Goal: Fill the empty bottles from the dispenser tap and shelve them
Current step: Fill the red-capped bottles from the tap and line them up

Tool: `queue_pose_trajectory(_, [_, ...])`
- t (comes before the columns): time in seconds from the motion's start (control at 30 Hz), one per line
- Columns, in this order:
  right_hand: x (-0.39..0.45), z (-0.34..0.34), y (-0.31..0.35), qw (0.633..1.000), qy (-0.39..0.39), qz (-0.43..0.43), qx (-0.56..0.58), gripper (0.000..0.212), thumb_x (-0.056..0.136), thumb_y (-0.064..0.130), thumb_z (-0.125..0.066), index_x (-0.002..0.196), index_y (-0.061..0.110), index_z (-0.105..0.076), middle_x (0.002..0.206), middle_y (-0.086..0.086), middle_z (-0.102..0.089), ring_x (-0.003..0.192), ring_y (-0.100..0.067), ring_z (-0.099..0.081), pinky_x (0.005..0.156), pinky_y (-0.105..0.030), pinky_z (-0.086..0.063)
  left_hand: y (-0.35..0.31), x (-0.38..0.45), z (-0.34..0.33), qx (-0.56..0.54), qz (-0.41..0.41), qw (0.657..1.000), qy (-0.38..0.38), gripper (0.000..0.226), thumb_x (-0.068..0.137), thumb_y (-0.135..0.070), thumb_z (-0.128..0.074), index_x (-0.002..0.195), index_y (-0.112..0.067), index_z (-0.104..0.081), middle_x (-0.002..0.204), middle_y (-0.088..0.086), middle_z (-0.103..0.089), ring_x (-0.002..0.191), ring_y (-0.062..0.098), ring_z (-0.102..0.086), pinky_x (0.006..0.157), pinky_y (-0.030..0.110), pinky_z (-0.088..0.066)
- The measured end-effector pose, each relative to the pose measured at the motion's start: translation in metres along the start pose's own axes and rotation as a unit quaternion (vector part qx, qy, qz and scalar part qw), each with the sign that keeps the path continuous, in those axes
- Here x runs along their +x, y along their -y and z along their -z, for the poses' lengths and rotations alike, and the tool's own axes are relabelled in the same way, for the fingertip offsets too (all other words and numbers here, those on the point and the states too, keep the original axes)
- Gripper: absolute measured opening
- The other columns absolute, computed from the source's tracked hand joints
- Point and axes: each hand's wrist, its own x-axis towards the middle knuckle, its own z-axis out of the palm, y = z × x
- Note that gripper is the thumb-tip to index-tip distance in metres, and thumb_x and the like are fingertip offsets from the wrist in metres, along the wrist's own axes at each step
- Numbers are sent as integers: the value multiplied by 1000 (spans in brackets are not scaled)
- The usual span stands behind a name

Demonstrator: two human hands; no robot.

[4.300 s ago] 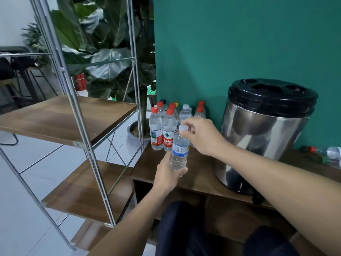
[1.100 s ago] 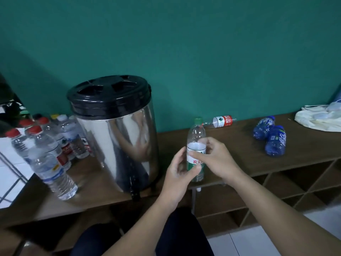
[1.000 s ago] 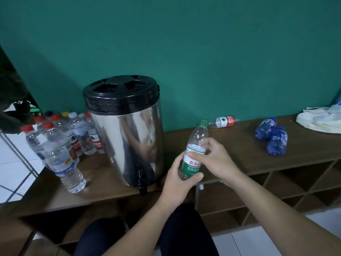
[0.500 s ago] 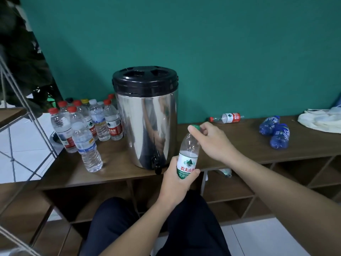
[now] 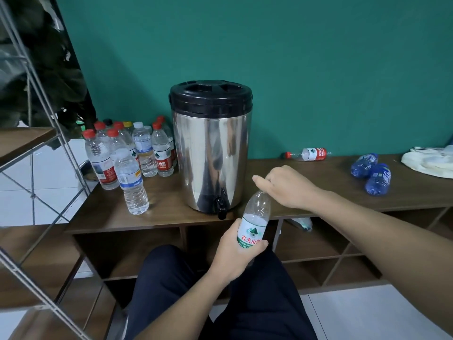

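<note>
Dark-trousered knees [image 5: 220,298] sit closest, in front of a low wooden counter [image 5: 171,212] with open cubbies beneath. Just above them the left hand [image 5: 235,253] wraps around the lower half of a green-labelled bottle [image 5: 256,217], tilted slightly right and looking empty. The right hand [image 5: 291,187] hovers at the bottle's mouth, fingers curled; whether they pinch a cap I cannot tell. Beyond stands the steel dispenser [image 5: 210,153], its black tap [image 5: 220,204] just left of the bottle. Left of it, capped bottles [image 5: 130,153] cluster beside a metal shelf rack [image 5: 36,143]. Further right lie a red-labelled bottle [image 5: 308,154], two blue bottles [image 5: 371,173] and a white cloth [image 5: 429,161], against the green wall [image 5: 294,57].
</note>
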Motion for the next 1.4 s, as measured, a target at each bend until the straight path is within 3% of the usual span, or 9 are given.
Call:
queue_pose_trajectory(0.1, [-10, 1, 1, 990, -2, 130, -49, 53, 120, 38, -34, 70, 23, -37, 64, -3, -40, 58, -25, -38, 62, -44, -42, 9, -5, 10, -7, -5, 999, 33, 40, 87, -27, -96, 119, -25, -71, 102, 0, -76, 91, 11, -70, 83, 35, -60])
queue_pose_trajectory(0.17, [-15, 2, 2, 985, 27, 161, -54, 51, 121, 32, -36, 72, 23, -26, 66, -8, -34, 59, -21, -30, 60, -47, -37, 14, -9, 15, -17, -2, 999, 48, 42, 88, -24, -95, 122, -24, -72, 103, -2, -76, 92, 10, -68, 84, 33, -58])
queue_pose_trajectory(0.33, [-26, -12, 4, 988, 69, 131, -48, 49, 117, 55, -32, 89, 18, -47, 90, -2, -55, 78, -25, -53, 68, -40, -40, 28, -19, 26, -29, 16, 998, 62, 39, 88, -17, -95, 120, -25, -74, 101, -6, -75, 91, 9, -67, 83, 30, -56])
queue_pose_trajectory(0.53, [-29, -28, 1, 985, 78, 148, 30, 15, 118, 41, -41, 116, 31, -53, 111, 16, -54, 94, -9, -56, 80, -33, -46, 42, -21, 33, -21, 33, 997, 60, 38, 89, -19, -95, 120, -27, -74, 103, -8, -76, 94, 8, -69, 84, 29, -56])
queue_pose_trajectory(0.63, [-25, -37, -4, 980, 41, 181, 66, 20, 116, 35, -50, 133, 34, -61, 115, 18, -54, 98, -4, -56, 85, -24, -46, 51, -20, 34, -5, 35, 998, 43, 42, 88, -28, -96, 122, -25, -72, 107, -1, -78, 96, 13, -71, 87, 37, -59])
queue_pose_trajectory(0.73, [-22, -47, -7, 979, 5, 168, 112, 25, 114, 29, -59, 137, 32, -68, 109, 17, -58, 89, -5, -57, 80, -17, -44, 57, -19, 35, 8, 42, 999, 28, 44, 86, -33, -97, 121, -27, -70, 106, 3, -77, 92, 12, -70, 82, 36, -59])
queue_pose_trajectory(0.93, [-12, -80, -7, 978, -51, 124, 162, 24, 111, 25, -65, 133, 28, -72, 111, 13, -64, 93, -7, -63, 84, -19, -49, 76, -21, 42, -2, 85, 996, 14, 46, 83, -29, -99, 115, -27, -66, 92, -6, -72, 77, 12, -62, 66, 36, -54])
queue_pose_trajectory(1.13, [19, -108, -18, 984, -96, -6, 151, 29, 103, 24, -79, 130, 17, -75, 108, 6, -72, 89, -3, -67, 89, -21, -52, 93, -25, 53, -25, 132, 990, 32, 54, 86, -13, -95, 125, -25, -60, 99, -3, -71, 77, 6, -65, 66, 29, -56])
queue_pose_trajectory(1.4, [46, -138, -27, 988, -84, -84, 98, 22, 97, 23, -85, 116, 13, -80, 110, -7, -76, 100, -26, -73, 96, -45, -61, 115, -26, 63, -6, 164, 986, 35, 60, 86, -9, -92, 128, -29, -54, 101, 2, -65, 77, 13, -61, 69, 38, -55])
